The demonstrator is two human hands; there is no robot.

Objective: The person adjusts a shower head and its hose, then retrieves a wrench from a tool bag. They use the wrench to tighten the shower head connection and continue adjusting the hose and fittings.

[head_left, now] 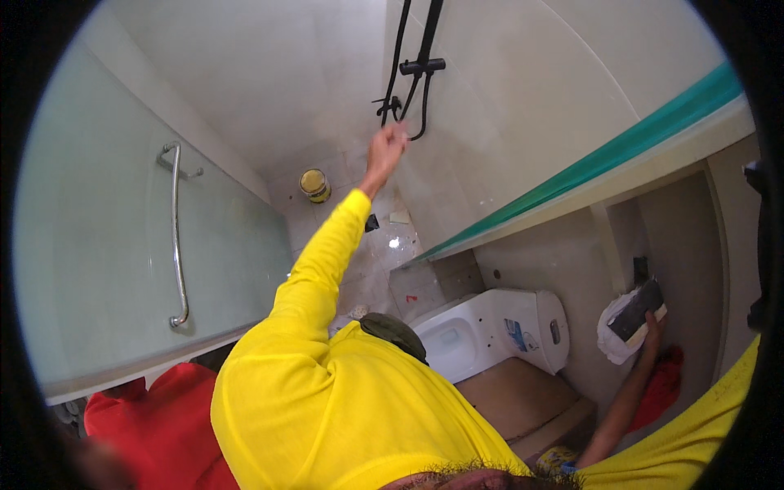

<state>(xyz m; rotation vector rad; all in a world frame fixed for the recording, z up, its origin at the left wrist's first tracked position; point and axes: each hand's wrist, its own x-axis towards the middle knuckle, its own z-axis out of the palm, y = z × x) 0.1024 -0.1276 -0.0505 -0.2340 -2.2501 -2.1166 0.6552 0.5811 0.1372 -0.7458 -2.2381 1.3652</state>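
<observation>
One frosted glass panel (106, 245) with a single chrome grab handle (175, 237) fills the left side, and one white toilet (490, 331) sits below a ledge with a green edge strip (621, 147). A yellow-sleeved shoulder fills the foreground and blocks much of the floor (red cloth shows beneath it). The left hand (385, 151) stretches far forward at the end of a straight arm, fingers curled into a loose fist just beside the black shower fitting (412, 77); whether it grips anything cannot be told. The right hand (653, 327) is raised by the wall recess, closed around one dark flat tool (635, 310) pressed against a white cloth (612, 331). One small yellow tin (314, 184) stands on the tiled shower floor.
</observation>
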